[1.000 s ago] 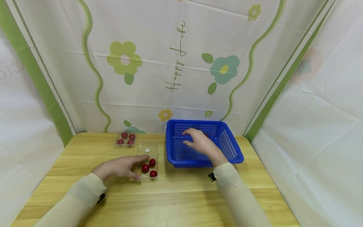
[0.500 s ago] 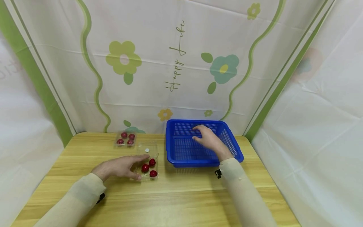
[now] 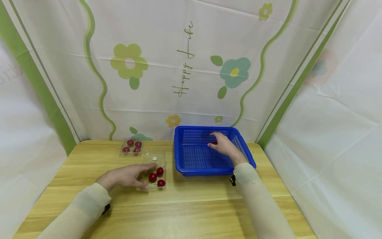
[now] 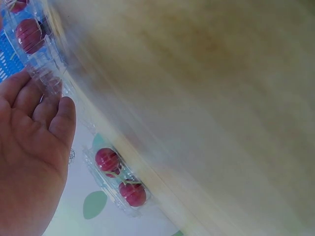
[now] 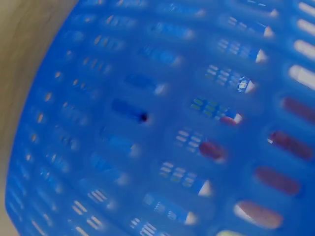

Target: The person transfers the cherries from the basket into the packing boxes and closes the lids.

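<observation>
An open clear plastic box [image 3: 150, 154] with three red cherries [image 3: 153, 177] in its near half lies left of the table's middle. My left hand [image 3: 126, 175] rests at its left side, thumb and fingers spread. In the left wrist view the fingers [image 4: 63, 120] lie almost straight against the clear plastic. My right hand [image 3: 224, 146] reaches into a blue slotted basket [image 3: 194, 173], thumb and index finger apart. A red cherry [image 3: 215, 142] shows in the gap between them. Through the basket wall in the right wrist view, blurred dark red [image 5: 277, 181] shows.
A second clear box [image 3: 123, 153], with several cherries [image 3: 130, 142] in it, stands at the back left of the wooden table [image 3: 173, 215]. White curtains [image 3: 161, 99] enclose the back and both sides.
My right hand has moved right inside the basket to the cherry, which showed beyond the hand at first and was then hidden. My left hand has stayed at the open box.
</observation>
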### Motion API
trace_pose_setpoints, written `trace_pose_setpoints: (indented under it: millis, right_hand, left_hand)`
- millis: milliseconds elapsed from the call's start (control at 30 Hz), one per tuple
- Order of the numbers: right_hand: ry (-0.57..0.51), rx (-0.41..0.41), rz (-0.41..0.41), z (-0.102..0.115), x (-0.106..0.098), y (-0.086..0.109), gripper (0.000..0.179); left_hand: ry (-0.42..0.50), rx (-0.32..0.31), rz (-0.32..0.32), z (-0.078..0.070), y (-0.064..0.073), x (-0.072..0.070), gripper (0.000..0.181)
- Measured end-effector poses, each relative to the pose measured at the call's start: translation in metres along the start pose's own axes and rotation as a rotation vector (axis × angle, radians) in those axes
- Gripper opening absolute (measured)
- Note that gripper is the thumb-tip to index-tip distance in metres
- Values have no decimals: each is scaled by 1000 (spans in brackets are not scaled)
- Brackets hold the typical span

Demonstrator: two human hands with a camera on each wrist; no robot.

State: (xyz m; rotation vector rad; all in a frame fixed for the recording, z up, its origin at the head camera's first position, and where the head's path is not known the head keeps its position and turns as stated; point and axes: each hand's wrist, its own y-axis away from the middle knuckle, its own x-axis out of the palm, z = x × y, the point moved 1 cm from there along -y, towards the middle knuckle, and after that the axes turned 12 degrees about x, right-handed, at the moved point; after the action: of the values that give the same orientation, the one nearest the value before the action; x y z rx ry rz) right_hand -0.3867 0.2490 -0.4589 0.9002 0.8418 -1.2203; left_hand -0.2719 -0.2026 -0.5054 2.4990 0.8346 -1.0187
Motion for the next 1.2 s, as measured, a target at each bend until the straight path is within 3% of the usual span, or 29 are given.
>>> trace_pose_setpoints:
  millis: [200, 400, 533, 833, 967, 1067, 1200]
  right_hand:
    - [19, 19, 35, -27, 9, -24, 72]
    - [17, 50, 53, -73, 40, -66, 82]
    - [16, 65, 81, -88, 51, -79, 86]
    - [25, 88, 149, -90, 61, -76, 92]
    - [34, 106, 162, -81, 56, -62, 94]
    - [73, 94, 141, -69, 48, -49, 89]
    - [114, 74, 95, -64, 48, -48, 80]
  left_hand:
    - [-19, -1, 5, 2, 0, 0, 102]
    - [-6, -2, 1, 4, 0, 1, 101]
    - [2, -4, 4, 4, 0, 1, 102]
    - [-5, 13, 3, 4, 0, 0, 101]
    - [-5, 10, 0, 3, 1, 0, 101]
    - [-8, 18, 0, 3, 1, 0, 101]
    - [0, 19, -5, 2, 1, 0, 101]
